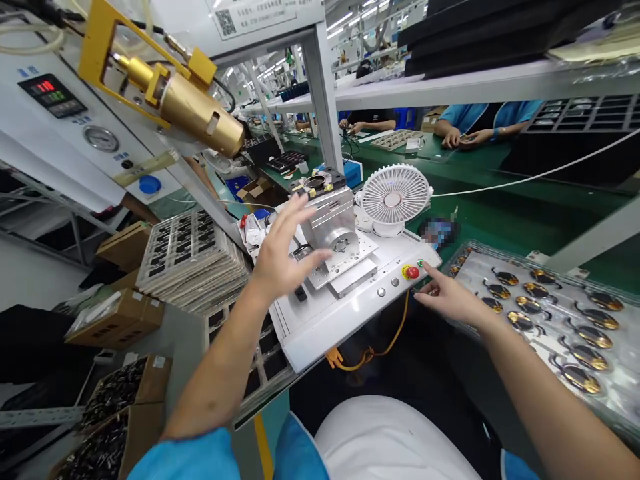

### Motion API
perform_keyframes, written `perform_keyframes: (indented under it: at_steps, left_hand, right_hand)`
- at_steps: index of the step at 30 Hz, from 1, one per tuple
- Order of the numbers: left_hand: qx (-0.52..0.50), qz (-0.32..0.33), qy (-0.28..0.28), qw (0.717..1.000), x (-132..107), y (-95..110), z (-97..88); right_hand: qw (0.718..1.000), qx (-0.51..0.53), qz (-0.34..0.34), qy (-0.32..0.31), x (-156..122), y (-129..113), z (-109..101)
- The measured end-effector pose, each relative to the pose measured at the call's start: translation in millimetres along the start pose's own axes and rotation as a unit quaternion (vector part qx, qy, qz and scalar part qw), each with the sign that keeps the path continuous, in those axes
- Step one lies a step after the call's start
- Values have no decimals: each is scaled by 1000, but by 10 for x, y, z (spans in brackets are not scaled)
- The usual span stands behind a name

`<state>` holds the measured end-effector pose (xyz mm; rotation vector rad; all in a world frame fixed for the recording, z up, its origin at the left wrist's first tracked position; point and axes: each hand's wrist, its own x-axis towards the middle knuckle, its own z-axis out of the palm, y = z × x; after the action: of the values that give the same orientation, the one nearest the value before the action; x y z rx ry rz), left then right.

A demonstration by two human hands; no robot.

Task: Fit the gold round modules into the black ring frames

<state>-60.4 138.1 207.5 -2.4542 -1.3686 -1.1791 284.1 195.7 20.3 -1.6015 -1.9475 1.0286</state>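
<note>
Left hand [287,257] spread above a metal press fixture [333,223] on a white control base [345,320]; right hand [450,300] open, forefinger just beside a green button [421,263]. Clear tray [480,252] of gold parts [520,321] runs out of frame.

Bright light, warped edges, left hand [287,250] perhaps blurred
</note>
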Motion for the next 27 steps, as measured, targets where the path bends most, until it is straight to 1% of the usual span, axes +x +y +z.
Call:
perform_keyframes:
  at_steps: [1,3,6,8,9,10,12,14,16,19,21,23,24,26,27]
  left_hand:
    - [-14,-15,8,1000,-211,93,30]
    - [-61,-59,5,996,-684,244,128]
    - [-164,-149,-10,975,-1403,381,362]
    - [-212,-228,-8,950,-1801,454,538]
    - [-240,-266,-9,934,-1962,494,620]
    - [-269,-301,-13,915,-2093,538,694]
    - [-328,-363,-27,872,-2269,628,811]
    - [-384,-418,-47,822,-2338,706,898]
    - [-440,-462,-61,768,-2324,756,980]
    - [-529,-486,-57,693,-2204,786,1139]
    - [-584,-478,-45,655,-2100,796,1264]
    - [-620,-470,-34,627,-2003,810,1377]
    - [-631,-469,-28,617,-1964,818,1421]
    - [-640,-471,-15,607,-1907,830,1476]
    - [-639,-474,-9,606,-1891,831,1487]
  right_hand:
    - [1000,-22,-11,7,-12,17,47]
    - [997,-63,-23,24,-34,31,117]
    - [992,-114,-16,48,-54,27,165]
    - [991,-120,-11,58,-50,24,156]
    - [992,-109,-9,61,-48,27,143]
    - [994,-90,-7,62,-50,32,127]
    - [997,-38,3,61,-91,40,113]
    - [998,34,-7,51,-207,31,161]
    - [990,129,-58,24,-400,-17,307]
    - [950,255,-177,-16,-733,-154,677]
    - [928,292,-231,-4,-902,-255,938]
    - [918,304,-252,28,-1000,-333,1129]
    - [917,303,-255,45,-1023,-360,1181]
    - [917,282,-274,63,-1021,-383,1172]
    - [918,258,-296,58,-995,-377,1106]
